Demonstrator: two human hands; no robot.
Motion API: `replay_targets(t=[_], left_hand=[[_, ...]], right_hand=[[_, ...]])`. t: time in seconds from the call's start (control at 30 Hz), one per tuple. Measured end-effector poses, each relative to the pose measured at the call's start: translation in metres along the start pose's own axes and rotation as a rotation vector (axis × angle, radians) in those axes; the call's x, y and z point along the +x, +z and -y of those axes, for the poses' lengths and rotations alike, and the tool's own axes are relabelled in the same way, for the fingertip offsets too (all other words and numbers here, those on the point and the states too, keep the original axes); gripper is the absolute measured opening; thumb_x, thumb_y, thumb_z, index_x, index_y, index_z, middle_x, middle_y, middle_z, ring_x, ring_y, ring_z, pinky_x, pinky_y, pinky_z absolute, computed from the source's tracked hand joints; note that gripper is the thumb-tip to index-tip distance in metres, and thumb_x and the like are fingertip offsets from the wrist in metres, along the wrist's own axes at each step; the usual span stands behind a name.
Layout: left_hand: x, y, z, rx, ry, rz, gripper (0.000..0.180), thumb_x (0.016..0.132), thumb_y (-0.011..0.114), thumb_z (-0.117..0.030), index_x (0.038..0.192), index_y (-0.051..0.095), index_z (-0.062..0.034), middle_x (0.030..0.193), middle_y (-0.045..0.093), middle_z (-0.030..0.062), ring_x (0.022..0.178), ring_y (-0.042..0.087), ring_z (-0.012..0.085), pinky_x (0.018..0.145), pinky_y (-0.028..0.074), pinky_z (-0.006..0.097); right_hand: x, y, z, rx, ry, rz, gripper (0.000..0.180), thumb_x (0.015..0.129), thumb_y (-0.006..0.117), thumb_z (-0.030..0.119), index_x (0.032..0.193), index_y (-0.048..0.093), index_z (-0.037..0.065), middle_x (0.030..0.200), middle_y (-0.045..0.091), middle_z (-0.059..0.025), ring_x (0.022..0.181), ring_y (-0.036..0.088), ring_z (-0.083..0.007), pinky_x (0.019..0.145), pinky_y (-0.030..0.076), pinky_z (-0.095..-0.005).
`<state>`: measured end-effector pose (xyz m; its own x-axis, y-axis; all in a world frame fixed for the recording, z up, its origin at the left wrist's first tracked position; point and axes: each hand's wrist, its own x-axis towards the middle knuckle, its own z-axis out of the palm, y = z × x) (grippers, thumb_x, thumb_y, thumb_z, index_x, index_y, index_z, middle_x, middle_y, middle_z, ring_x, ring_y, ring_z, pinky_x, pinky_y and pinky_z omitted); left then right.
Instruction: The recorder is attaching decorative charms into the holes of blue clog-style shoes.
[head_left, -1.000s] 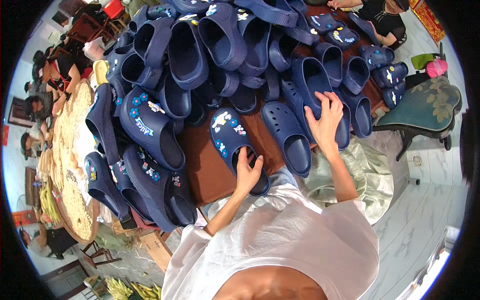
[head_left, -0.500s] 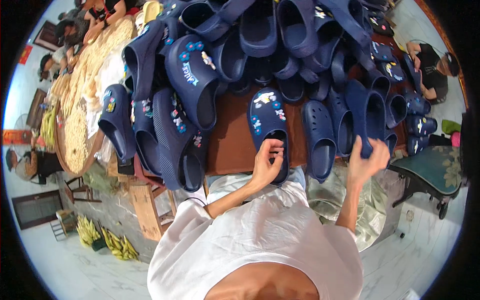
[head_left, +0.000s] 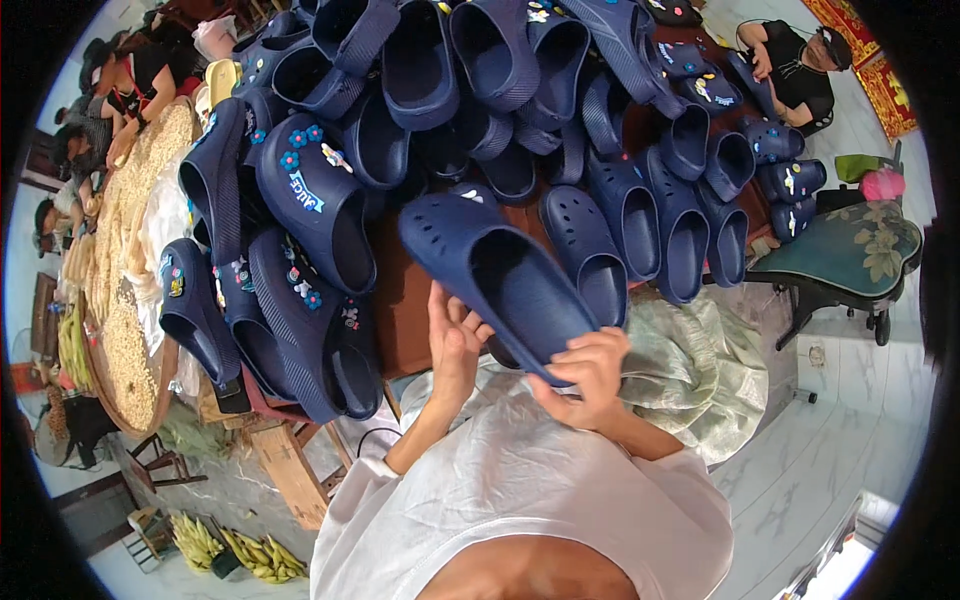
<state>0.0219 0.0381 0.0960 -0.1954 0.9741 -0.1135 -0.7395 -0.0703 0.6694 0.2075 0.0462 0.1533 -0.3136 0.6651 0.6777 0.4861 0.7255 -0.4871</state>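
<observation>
Both hands lift one navy clog [head_left: 505, 275] clear of the worktop [head_left: 405, 300] pile: left hand [head_left: 455, 345] fingers wrap its side, right hand [head_left: 590, 375] fingers pinch the heel, opening up for inspection.

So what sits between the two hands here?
In the head view, the heel end of a navy clog: the left hand holds its left side, the right hand grips its rear edge.
</observation>
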Motion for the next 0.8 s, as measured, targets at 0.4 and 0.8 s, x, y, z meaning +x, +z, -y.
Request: replay_targets(t=[0.4, 0.8], left_hand=[[-0.011, -0.061, -0.03, 0.106, -0.242, -0.506, 0.042, 0.082, 0.062, -0.02, 0.121, 0.06, -0.0064, 0.12, 0.061, 0.0084, 0.112, 0.058, 0.0209, 0.1, 0.044, 0.037], [-0.009, -0.102, -0.014, 0.495, -0.271, -0.712, 0.033, 0.081, 0.057, -0.013, 0.113, 0.058, -0.002, 0.098, 0.063, 0.0076, 0.087, 0.062, 0.0192, 0.082, 0.05, 0.034]], right_hand=[[0.008, 0.04, -0.017, 0.325, 0.036, 0.262, 0.017, 0.077, 0.078, 0.016, 0.089, 0.068, 0.012, 0.098, 0.064, -0.0032, 0.099, 0.061, -0.0253, 0.086, 0.044, -0.0407], [-0.005, 0.062, -0.072, -0.07, 0.398, 0.403, 0.052, 0.086, 0.071, 0.016, 0.13, 0.048, -0.001, 0.12, 0.053, -0.0214, 0.109, 0.058, -0.0396, 0.089, 0.05, -0.0442]])
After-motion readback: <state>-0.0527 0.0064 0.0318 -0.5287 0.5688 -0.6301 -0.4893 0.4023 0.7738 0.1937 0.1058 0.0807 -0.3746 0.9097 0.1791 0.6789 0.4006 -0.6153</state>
